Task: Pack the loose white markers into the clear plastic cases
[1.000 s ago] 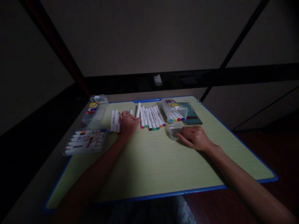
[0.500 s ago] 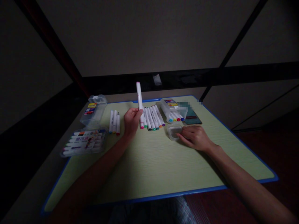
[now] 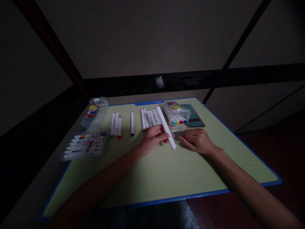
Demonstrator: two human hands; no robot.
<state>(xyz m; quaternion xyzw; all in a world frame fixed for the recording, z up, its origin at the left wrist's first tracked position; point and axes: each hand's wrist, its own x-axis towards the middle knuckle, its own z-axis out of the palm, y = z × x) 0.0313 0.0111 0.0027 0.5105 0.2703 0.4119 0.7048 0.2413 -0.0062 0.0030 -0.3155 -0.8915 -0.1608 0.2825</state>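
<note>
My left hand (image 3: 156, 138) is closed around a white marker (image 3: 165, 127) with pink ends, tilted and raised above the table. Curled at the right rim of the clear case lid (image 3: 176, 135), my right hand (image 3: 199, 140) grips its edge. The lid belongs to a clear plastic marker case (image 3: 169, 114) that lies with its opening toward me. Blue, red, yellow and light-blue marker ends (image 3: 181, 122) show inside it. Behind my left hand lies a row of white markers (image 3: 146, 118), partly covered by the hand and the held marker.
A single dark-blue-ended marker (image 3: 132, 124) lies left of the row, and three markers (image 3: 116, 125) lie further left. At the left edge are a clear case (image 3: 94, 116) and a filled marker pack (image 3: 84, 145). A phone-like flat object (image 3: 196, 119) lies right of the open case.
My left hand has moved right and toward me with the pink-ended marker, now tilted near the lid. The dark-blue-ended marker has come into view. My right hand stays at the lid.
</note>
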